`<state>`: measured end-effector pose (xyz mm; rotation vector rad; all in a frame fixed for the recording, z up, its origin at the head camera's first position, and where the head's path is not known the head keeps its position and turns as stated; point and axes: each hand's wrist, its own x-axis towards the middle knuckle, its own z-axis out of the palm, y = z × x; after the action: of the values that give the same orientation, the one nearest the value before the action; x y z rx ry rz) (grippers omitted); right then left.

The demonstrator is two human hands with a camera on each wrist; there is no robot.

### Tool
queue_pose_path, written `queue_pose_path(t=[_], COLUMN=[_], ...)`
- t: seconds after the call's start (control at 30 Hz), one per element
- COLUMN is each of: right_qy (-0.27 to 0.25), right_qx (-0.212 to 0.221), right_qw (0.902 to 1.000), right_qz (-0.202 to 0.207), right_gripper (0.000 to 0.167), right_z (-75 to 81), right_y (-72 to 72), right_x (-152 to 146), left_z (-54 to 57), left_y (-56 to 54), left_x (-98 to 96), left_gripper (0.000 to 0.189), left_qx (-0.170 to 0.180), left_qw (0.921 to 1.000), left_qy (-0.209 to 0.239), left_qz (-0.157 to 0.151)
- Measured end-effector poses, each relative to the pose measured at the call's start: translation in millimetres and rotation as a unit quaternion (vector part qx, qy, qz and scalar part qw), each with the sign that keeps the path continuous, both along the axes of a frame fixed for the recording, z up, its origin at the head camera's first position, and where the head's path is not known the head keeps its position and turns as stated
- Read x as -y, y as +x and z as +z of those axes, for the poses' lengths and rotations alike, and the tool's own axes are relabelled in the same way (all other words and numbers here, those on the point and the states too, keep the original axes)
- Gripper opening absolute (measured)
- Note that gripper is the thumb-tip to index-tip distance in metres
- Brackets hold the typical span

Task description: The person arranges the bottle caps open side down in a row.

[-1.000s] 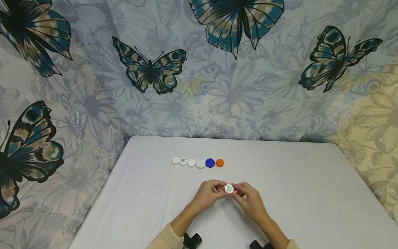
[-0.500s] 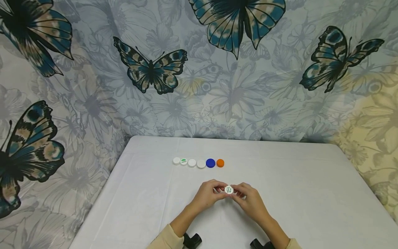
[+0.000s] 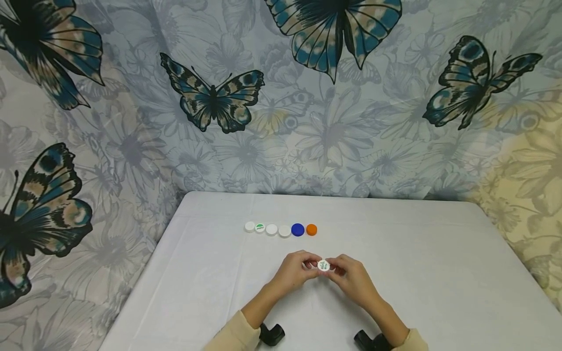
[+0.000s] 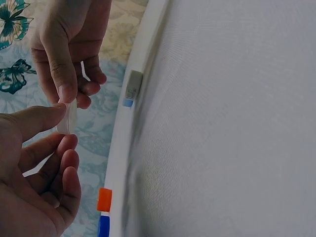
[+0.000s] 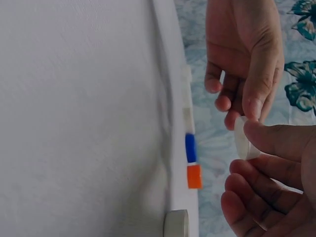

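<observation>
A small white bottle cap (image 3: 323, 265) with green marks on its round face is held up in front of the person. My left hand (image 3: 295, 272) pinches its left edge with thumb and fingers. From the other side my right hand (image 3: 352, 279) pinches the right edge. Seen edge-on in the left wrist view, the cap (image 4: 73, 117) lies between both thumbs and fingertips. The right wrist view shows the cap (image 5: 241, 138) tilted, partly covered by the right thumb.
Beyond the hands, a row of caps lies on the white-covered table (image 3: 197, 292): several white ones (image 3: 271, 229), a blue cap (image 3: 297, 229) and an orange cap (image 3: 311, 229). A butterfly-printed cloth (image 3: 333, 136) hangs behind. One pale block (image 4: 133, 85) is unclear.
Both hands keep hold of the cap and stay nearly in place, having shifted only slightly away from the person. The row of caps has not moved.
</observation>
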<state>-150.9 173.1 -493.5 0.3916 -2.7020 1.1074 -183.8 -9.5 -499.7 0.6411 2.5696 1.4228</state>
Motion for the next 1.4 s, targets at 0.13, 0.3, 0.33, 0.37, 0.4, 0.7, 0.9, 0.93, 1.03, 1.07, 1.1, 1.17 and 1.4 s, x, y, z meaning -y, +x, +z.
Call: queue_pose_path(t=[0.13,0.3,0.33,0.37,0.4,0.7,0.9,0.93,1.03,1.07,1.1,1.17,1.4], right_qy=[0.022,0.051,0.053,0.055,0.054,0.054,0.071,0.074,0.080,0.082,0.086,0.092,0.123], right_qx=[0.026,0.054,0.062,0.068,0.073,0.069,0.076,0.079,0.090,0.092,0.092,0.095,0.113], right_qw=[0.9994,0.9966,0.9960,0.9955,0.9952,0.9946,0.9919,0.9911,0.9888,0.9883,0.9881,0.9876,0.9834], right_qz=[0.008,0.034,0.036,0.037,0.038,0.056,0.072,0.078,0.088,0.090,0.089,0.085,0.071], right_gripper=[0.022,0.021,0.020,0.020,0.020,0.022,0.021,0.021,0.023,0.023,0.023,0.024,0.033], right_z=[4.6,13.9,15.1,15.7,15.9,10.0,8.9,8.0,4.2,2.6,0.9,-2.3,-9.9], right_y=[-8.1,-24.3,-28.4,-33.0,-37.9,-86.1,-112.2,-116.1,-125.8,-128.3,-130.5,-134.4,-139.2], right_x=[-3.1,-8.9,-10.5,-12.2,-14.0,-28.0,-30.0,-29.7,-28.6,-28.4,-28.2,-27.4,-24.3], left_z=[1.0,4.1,4.9,5.4,6.2,13.3,12.6,12.0,9.2,7.6,6.3,3.6,-0.6], left_y=[-7.2,-21.4,-25.2,-29.0,-33.0,-72.3,-91.4,-94.0,-100.0,-101.9,-103.8,-107.1,-110.9], left_x=[-3.9,-11.3,-13.5,-16.0,-18.4,-37.3,-42.9,-43.2,-43.9,-44.2,-44.7,-45.7,-47.9], left_gripper=[0.026,0.026,0.026,0.026,0.026,0.026,0.024,0.024,0.027,0.027,0.027,0.029,0.031], left_qx=[0.009,0.000,-0.006,-0.012,-0.017,-0.055,-0.098,-0.102,-0.111,-0.114,-0.114,-0.127,-0.171], left_qw=[0.9998,0.9991,0.9988,0.9983,0.9977,0.9873,0.9746,0.9727,0.9660,0.9637,0.9622,0.9553,0.9324], left_qy=[-0.018,-0.043,-0.049,-0.056,-0.065,-0.148,-0.199,-0.206,-0.232,-0.240,-0.246,-0.266,-0.318], left_qz=[-0.002,-0.006,-0.007,-0.006,-0.004,0.015,0.029,0.031,0.029,0.026,0.023,0.017,0.003])
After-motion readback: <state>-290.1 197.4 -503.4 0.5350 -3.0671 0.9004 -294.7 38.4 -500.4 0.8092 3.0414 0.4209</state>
